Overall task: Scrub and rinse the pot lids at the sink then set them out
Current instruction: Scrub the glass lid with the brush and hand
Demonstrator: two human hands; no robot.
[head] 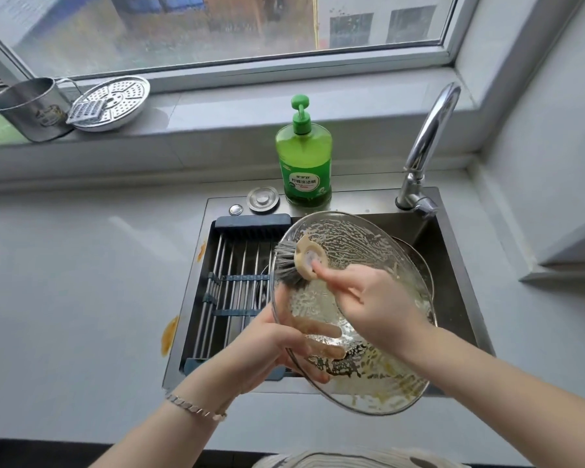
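A large glass pot lid (368,244), smeared with suds and yellowish residue, is held tilted over the sink (453,251). My left hand (271,346) grips its lower left rim, with fingers showing through the glass. My right hand (368,302) holds a round scrub brush (298,263) with grey bristles, pressed against the lid's upper left part. A second lid (416,261) lies in the sink behind it, mostly hidden.
A roll-up drying rack (233,285) spans the sink's left half. A green dish soap bottle (304,157) and a drain stopper (262,198) stand behind the sink, with the faucet (426,143) at the right. A metal cup (31,108) and steamer plate (115,103) sit on the windowsill.
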